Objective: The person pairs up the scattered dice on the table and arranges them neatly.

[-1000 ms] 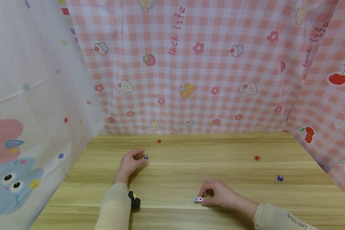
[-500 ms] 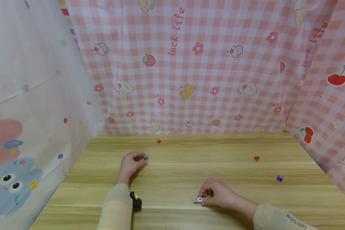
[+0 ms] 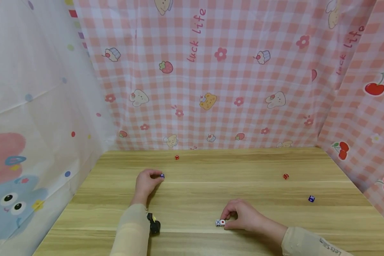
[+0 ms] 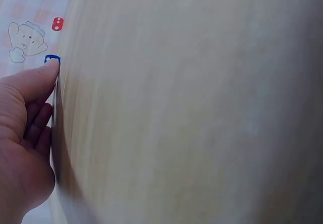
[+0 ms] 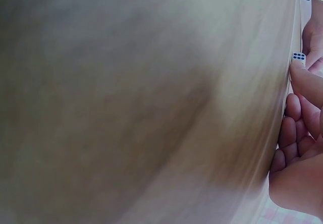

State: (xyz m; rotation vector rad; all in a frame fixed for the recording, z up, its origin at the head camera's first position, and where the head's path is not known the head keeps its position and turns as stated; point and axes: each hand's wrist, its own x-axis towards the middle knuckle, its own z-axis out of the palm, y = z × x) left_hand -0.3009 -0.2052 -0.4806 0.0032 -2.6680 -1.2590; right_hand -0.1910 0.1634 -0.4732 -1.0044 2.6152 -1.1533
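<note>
My left hand (image 3: 147, 182) pinches a blue die (image 3: 162, 175) with white pips between thumb and fingertips, at the left of the table. In the left wrist view the thumb covers much of that blue die (image 4: 52, 58). At the front middle, two white dice stand side by side, touching. My right hand (image 3: 243, 215) holds the right-hand white die (image 3: 223, 222), whose red single pip shows. The left-hand white die (image 3: 218, 223) has blue pips. In the right wrist view a white die (image 5: 299, 56) peeks out beyond the thumb.
A red die (image 3: 177, 157) lies near the table's back edge, beyond my left hand. At the right are another red die (image 3: 286, 176) and a blue die (image 3: 312, 198). A black wrist camera (image 3: 154, 224) sits beside my left sleeve. Patterned cloths wall the wooden table (image 3: 192, 199).
My left fingers and thumb, spread around the blue die before, have closed on it. The right hand and the white dice have stayed in place.
</note>
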